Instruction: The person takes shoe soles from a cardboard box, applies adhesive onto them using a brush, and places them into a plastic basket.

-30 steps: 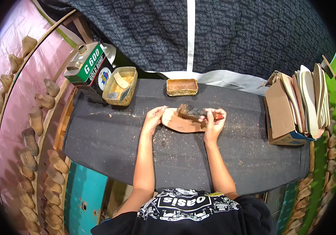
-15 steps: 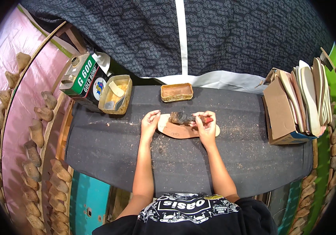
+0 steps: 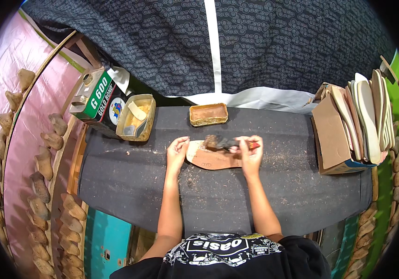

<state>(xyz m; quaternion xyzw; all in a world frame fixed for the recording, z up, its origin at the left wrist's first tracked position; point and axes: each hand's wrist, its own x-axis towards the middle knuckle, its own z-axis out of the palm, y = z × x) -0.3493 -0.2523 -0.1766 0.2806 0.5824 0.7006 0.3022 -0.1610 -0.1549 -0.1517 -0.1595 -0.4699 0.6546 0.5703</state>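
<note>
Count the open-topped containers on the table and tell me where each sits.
3: a yellowish tub at the left beside the can, a small rectangular tin in the middle beyond the sole, and a cardboard box at the right. Any behind these could be hidden.

Blurred tool (image 3: 223,143), part-covered sole (image 3: 211,161)
The tool's dark head is smeared, perhaps bristles; the right grip (image 3: 251,152) hides the sole's end toward three o'clock.

Bright light shines off pink sheeting (image 3: 36,52); edges bow toward black corners.
</note>
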